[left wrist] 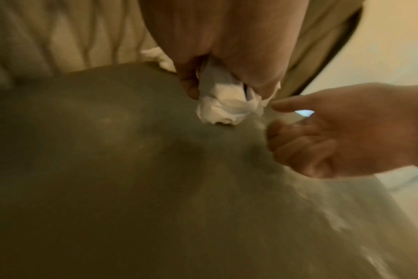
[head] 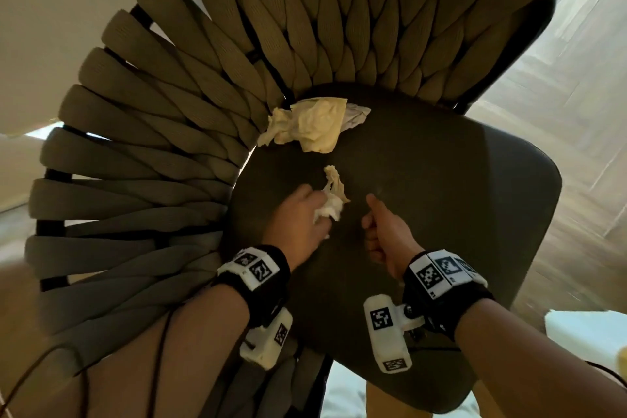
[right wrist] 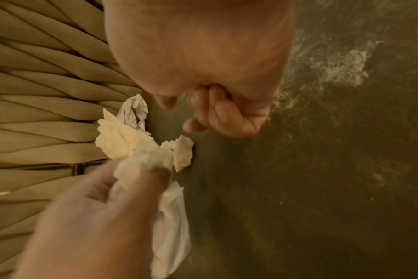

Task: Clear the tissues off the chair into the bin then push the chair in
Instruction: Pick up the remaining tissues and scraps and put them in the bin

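Light: dim, warm, entering beyond the left hand [head: 298, 214] | Blur: smearing both wrist views | Distortion: edges bowing | Seat: lying shadowed beneath it

Pale wood-plank floor [head: 556, 105] stretches right under warm, dim light — a plain cream wall [head: 68, 21] fills the upper left.

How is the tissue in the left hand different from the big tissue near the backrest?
The held tissue is small, white and gripped in the left hand over the seat. The big tissue is larger, yellowish, and lies untouched at the foot of the woven backrest. Both are crumpled and not yet binned.
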The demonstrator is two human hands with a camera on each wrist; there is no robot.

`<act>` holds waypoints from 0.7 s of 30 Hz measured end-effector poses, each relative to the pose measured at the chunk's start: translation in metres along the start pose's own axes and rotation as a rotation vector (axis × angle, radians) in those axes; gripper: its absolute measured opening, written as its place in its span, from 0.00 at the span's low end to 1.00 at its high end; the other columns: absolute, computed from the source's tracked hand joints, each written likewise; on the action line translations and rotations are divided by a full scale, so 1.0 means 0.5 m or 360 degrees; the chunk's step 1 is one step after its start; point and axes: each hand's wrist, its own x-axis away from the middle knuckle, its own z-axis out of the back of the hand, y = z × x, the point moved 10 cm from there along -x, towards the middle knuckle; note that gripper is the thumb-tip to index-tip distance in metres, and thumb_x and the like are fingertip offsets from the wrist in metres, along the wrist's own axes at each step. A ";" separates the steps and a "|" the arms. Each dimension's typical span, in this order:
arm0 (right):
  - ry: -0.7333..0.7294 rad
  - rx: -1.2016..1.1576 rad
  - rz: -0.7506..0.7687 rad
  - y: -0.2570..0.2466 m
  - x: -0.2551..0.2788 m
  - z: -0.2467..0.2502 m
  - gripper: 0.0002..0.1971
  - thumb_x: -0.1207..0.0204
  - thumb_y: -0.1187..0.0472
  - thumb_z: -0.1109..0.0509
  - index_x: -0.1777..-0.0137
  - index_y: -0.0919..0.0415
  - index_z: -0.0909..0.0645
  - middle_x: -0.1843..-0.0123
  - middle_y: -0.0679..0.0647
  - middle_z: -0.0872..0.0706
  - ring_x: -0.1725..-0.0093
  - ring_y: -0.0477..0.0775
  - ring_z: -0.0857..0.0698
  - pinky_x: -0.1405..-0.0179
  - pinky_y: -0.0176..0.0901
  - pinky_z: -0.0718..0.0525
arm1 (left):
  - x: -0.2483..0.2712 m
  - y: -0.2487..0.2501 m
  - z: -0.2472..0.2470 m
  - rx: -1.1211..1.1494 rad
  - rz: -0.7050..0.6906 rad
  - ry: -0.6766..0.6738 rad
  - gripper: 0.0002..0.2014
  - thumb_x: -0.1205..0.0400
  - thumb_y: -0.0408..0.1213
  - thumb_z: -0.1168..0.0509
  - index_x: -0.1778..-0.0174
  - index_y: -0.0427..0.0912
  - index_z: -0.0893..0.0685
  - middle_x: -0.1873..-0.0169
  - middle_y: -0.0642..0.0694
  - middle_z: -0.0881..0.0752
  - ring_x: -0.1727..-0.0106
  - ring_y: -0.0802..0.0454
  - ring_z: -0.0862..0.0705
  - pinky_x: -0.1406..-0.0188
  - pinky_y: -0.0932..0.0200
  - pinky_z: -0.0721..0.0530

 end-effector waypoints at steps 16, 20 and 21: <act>0.0313 0.0330 0.0116 -0.067 -0.042 0.045 0.36 0.19 0.35 0.53 0.42 0.66 0.18 0.68 0.54 0.22 0.70 0.52 0.25 0.67 0.45 0.27 | -0.113 0.012 -0.054 0.0226 0.0167 -0.0087 0.12 0.18 0.36 0.39 0.40 0.39 0.22 0.43 0.39 0.19 0.39 0.41 0.19 0.41 0.51 0.21; 0.0104 0.0045 0.0005 -0.034 -0.034 0.039 0.33 0.23 0.29 0.51 0.40 0.56 0.21 0.58 0.59 0.15 0.62 0.56 0.18 0.65 0.47 0.20 | -0.068 0.113 -0.076 0.0488 -0.0083 -0.0302 0.03 0.19 0.35 0.38 0.56 0.41 0.20 0.53 0.43 0.18 0.50 0.48 0.18 0.49 0.53 0.19; 0.0028 -0.0151 -0.0010 -0.027 -0.024 0.037 0.32 0.23 0.30 0.50 0.40 0.54 0.19 0.54 0.60 0.13 0.57 0.58 0.15 0.58 0.51 0.16 | -0.057 0.147 -0.075 0.0477 -0.0169 -0.0301 0.02 0.20 0.35 0.38 0.57 0.43 0.21 0.54 0.45 0.19 0.53 0.49 0.19 0.51 0.52 0.19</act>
